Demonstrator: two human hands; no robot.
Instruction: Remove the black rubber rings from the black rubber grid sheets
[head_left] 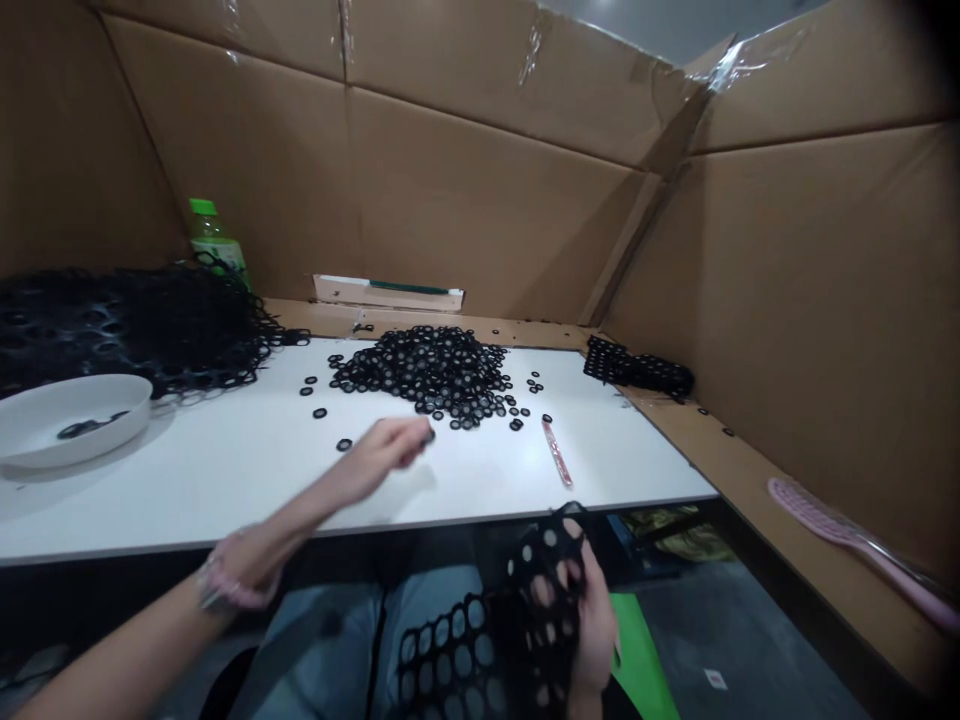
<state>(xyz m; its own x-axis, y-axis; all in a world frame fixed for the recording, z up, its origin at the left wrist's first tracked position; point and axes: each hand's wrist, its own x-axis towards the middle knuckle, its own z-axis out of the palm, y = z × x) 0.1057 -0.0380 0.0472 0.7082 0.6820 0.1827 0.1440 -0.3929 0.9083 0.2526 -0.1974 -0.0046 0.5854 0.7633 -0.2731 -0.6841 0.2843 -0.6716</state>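
Observation:
Above the white table, my left hand (391, 446) is closed in a pinch, with a small black ring (430, 435) showing at its fingertips. Just beyond it lies a heaped pile of black rings (431, 365), with single ones scattered around. My right hand (594, 620) grips a black sheet full of round holes (465, 650) below the table's front edge. Part of this sheet drapes over my lap, and skin shows through some holes. The sheet partly hides my right fingers.
A white bowl (135, 415) with a few black pieces stands left, before a large black mesh heap (150, 320) and a green-capped bottle (206, 228). A red-and-white strip (556, 453), rolled black mesh (637, 368) and a pink hairbrush (862, 545) lie right. Cardboard walls (487, 190) enclose the table.

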